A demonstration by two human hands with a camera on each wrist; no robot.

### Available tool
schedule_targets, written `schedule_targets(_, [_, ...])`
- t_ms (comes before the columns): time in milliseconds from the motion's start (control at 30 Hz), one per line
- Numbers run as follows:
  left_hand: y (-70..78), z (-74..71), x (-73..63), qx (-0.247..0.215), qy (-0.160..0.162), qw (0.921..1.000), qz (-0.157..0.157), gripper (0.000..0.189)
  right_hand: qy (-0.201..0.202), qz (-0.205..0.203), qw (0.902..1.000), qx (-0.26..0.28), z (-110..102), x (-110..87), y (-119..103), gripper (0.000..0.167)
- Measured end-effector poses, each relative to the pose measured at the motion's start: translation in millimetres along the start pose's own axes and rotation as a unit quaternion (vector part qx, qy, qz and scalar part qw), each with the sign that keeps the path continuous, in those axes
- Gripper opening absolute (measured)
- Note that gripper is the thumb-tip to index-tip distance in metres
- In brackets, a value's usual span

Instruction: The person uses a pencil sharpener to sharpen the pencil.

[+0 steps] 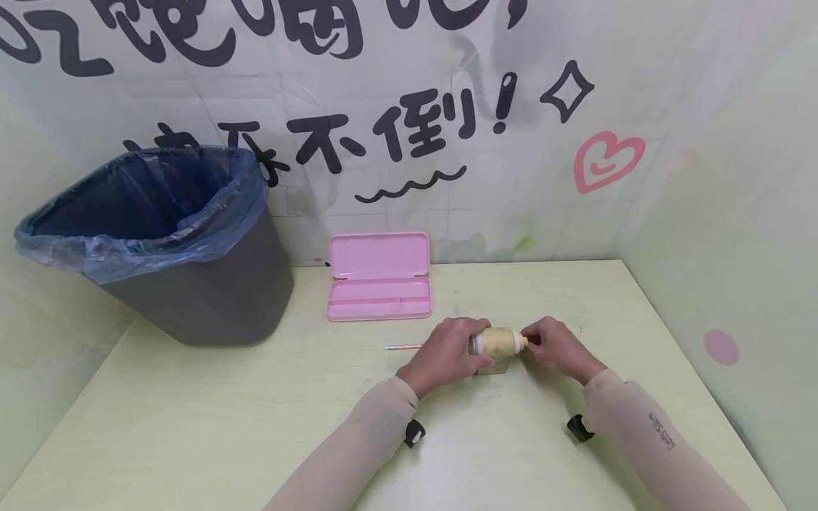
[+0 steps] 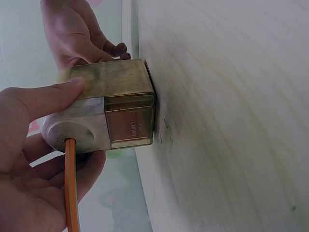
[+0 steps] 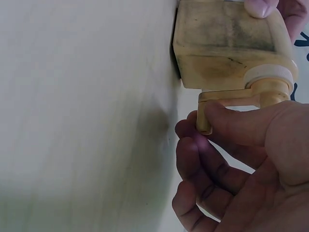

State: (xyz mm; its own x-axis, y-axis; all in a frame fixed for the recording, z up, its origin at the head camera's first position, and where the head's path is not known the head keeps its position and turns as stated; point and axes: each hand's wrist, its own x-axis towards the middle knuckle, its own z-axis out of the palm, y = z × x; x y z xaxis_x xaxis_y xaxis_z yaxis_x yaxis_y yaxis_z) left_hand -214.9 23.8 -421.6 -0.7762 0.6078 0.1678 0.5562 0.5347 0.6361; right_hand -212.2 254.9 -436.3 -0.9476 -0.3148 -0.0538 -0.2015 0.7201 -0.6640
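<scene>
On my remote feed, the left hand (image 1: 447, 348) grasps a hand-crank pencil sharpener (image 2: 118, 82); the right hand (image 1: 559, 348) pinches its crank (image 3: 229, 98), opposite that grip; the inserted pencil (image 2: 72, 188) projects past the left hand. I judge sharpening underway; next calls for steady cranking.

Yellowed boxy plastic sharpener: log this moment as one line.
left hand: holds yellowed boxy plastic sharpener; right hand: pinches its crank handle; orange-and-grey pencil: in sharpener's hole; pink rectangular case: open

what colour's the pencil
The pencil is striped orange and grey, best in the left wrist view.
</scene>
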Motion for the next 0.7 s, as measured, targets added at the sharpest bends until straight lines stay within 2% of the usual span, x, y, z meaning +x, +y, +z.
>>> schedule_targets(300, [-0.4, 0.8, -0.9, 0.008, 0.003, 0.9999, 0.005, 0.044, -0.014, 0.026, 0.9988, 0.040, 6.5, -14.0, -3.9, 0.007])
schedule_targets(433, [-1.0, 0.8, -0.4, 0.005, 0.003, 1.0000, 0.008, 0.042, -0.012, 0.032, 0.9988, 0.035, 7.7, -19.5, -4.9, 0.007])
schedule_targets(700, [-1.2, 0.7, 0.0, 0.008, 0.005, 0.9999, 0.014, 0.041, -0.012, 0.014, 0.9993, 0.031, 7.5, -30.7, -6.9, 0.008])
